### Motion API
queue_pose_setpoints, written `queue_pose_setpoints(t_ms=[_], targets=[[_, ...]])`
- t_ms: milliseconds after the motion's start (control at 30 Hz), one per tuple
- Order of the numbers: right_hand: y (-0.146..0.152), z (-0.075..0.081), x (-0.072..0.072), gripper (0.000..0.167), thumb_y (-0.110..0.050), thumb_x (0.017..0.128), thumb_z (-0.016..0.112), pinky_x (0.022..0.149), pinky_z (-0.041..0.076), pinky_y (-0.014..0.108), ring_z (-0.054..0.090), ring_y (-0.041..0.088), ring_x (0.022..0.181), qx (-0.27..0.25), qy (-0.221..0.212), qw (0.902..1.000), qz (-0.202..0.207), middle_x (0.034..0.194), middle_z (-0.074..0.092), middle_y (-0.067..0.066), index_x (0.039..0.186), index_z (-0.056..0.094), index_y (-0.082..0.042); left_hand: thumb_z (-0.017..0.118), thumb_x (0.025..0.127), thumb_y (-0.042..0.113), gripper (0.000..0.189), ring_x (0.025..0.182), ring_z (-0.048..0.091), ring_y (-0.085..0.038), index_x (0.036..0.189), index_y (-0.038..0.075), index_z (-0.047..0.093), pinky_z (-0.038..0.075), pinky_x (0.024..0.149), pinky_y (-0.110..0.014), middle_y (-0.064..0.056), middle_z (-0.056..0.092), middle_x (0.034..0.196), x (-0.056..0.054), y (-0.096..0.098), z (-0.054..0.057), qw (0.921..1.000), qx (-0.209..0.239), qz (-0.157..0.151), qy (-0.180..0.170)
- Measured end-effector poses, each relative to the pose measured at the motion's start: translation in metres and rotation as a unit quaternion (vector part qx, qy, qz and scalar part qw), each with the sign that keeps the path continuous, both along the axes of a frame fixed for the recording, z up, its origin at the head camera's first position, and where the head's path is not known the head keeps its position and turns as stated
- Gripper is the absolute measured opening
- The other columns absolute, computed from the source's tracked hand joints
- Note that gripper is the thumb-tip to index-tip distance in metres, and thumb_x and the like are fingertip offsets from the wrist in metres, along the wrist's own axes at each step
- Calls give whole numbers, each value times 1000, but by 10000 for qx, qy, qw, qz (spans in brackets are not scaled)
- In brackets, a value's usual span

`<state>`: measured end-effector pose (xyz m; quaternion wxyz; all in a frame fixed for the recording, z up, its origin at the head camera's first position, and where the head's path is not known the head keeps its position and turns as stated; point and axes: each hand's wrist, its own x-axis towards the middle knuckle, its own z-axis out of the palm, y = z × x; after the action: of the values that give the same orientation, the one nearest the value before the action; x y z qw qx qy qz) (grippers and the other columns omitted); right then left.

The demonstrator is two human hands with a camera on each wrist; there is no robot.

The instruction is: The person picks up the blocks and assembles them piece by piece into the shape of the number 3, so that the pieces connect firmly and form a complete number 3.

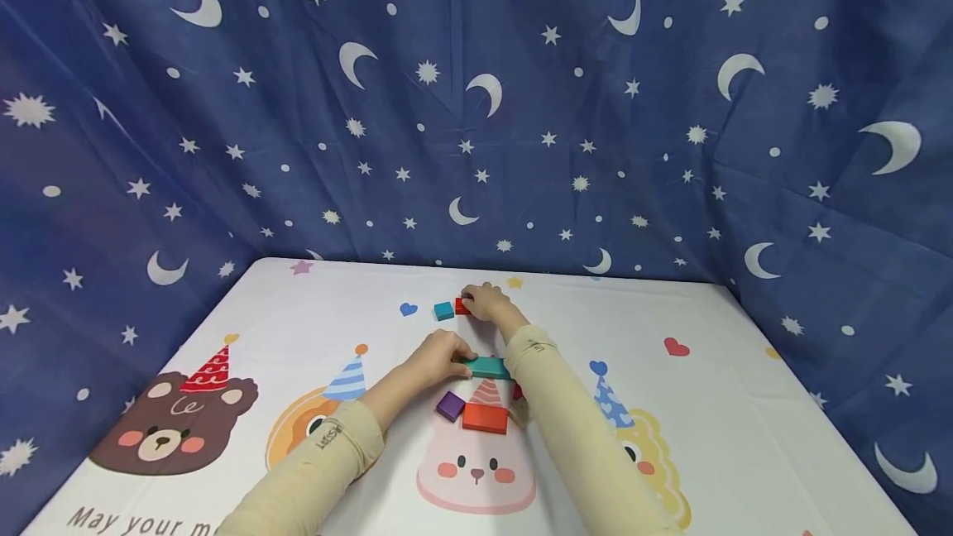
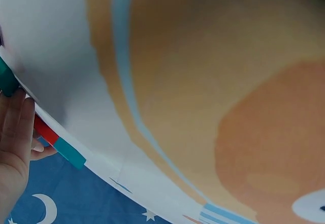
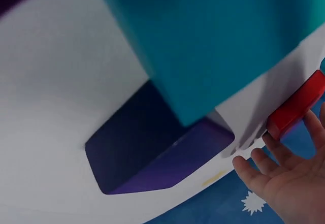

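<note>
In the head view my left hand (image 1: 438,356) pinches the left end of a long teal block (image 1: 487,367). That block's right end passes behind my right sleeve. Farther back, my right hand (image 1: 486,305) holds a red block (image 1: 462,306) at its right end; a small blue-teal block (image 1: 443,311) lies to its left. The right wrist view shows fingers against the red block (image 3: 297,104). There a large teal block (image 3: 218,41) overlaps a purple block (image 3: 157,148); whether it rests on it I cannot tell. The left wrist view catches my left hand (image 2: 14,142) at the green-teal block (image 2: 7,76).
Nearer me, another purple block (image 1: 450,406) lies beside a wider red block (image 1: 485,418). A red piece (image 1: 517,391) is mostly hidden by my right sleeve. The white tablecloth (image 1: 752,420) has printed animals. A blue star-and-moon curtain (image 1: 521,106) stands behind the table.
</note>
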<state>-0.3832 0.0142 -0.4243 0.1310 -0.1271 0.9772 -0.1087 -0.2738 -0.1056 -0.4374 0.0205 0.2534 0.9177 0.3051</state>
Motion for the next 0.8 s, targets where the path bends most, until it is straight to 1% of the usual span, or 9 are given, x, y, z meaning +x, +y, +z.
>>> queue_pose_setpoints(t_ms=[133, 200, 300, 433, 567, 700, 800], targets=[[2, -1, -5, 41, -29, 101, 41, 110, 34, 44, 44, 28, 127, -117, 148, 9998, -5, 139, 47, 14, 141, 43, -19, 77, 75, 10, 24, 86, 68, -19, 97, 1, 73, 55, 80, -33, -10, 74, 94, -2, 0, 2, 10000, -33, -67, -7], [3, -1, -8, 40, -27, 100, 43, 110, 35, 42, 46, 27, 125, -245, 210, 9995, -48, 137, 49, 13, 139, 45, -17, 77, 75, 10, 24, 85, 68, -19, 97, 1, 74, 55, 79, -32, -11, 74, 93, -2, 0, 2, 10000, -38, -87, -19], [5, 1, -11, 39, -25, 98, 48, 110, 35, 42, 48, 27, 125, -388, 218, 9989, -156, 136, 52, 13, 136, 48, -14, 78, 74, 9, 24, 84, 69, -18, 96, 1, 74, 55, 78, -30, -11, 74, 93, -3, 0, 3, 10000, -48, -78, -31], [6, 3, -13, 39, -22, 97, 50, 110, 35, 42, 48, 28, 125, -399, 224, 9988, -186, 136, 53, 13, 135, 49, -14, 78, 75, 9, 24, 85, 69, -17, 97, 2, 74, 55, 79, -28, -10, 74, 94, -3, 0, 4, 9999, -86, -10, -95], [7, 6, -15, 38, -20, 96, 52, 109, 36, 43, 49, 29, 124, -559, 387, 9975, -210, 134, 55, 13, 133, 51, -12, 77, 75, 9, 24, 86, 69, -18, 97, 1, 74, 55, 80, -30, -10, 74, 93, -3, 0, 5, 9999, -88, -43, -92], [9, 10, -14, 37, -15, 93, 57, 106, 40, 42, 52, 29, 120, -905, 646, 9933, -299, 131, 57, 14, 129, 54, -10, 77, 75, 9, 24, 86, 69, -18, 97, 1, 73, 55, 80, -31, -10, 74, 94, -2, 0, 5, 9999, -78, -13, -136], [11, 12, -12, 37, -8, 89, 62, 103, 43, 41, 54, 30, 116, -1339, 756, 9870, -474, 130, 57, 16, 125, 57, -10, 77, 75, 9, 24, 86, 68, -18, 98, 2, 73, 55, 81, -31, -10, 74, 95, -2, 0, 4, 9997, -99, 43, -212]])
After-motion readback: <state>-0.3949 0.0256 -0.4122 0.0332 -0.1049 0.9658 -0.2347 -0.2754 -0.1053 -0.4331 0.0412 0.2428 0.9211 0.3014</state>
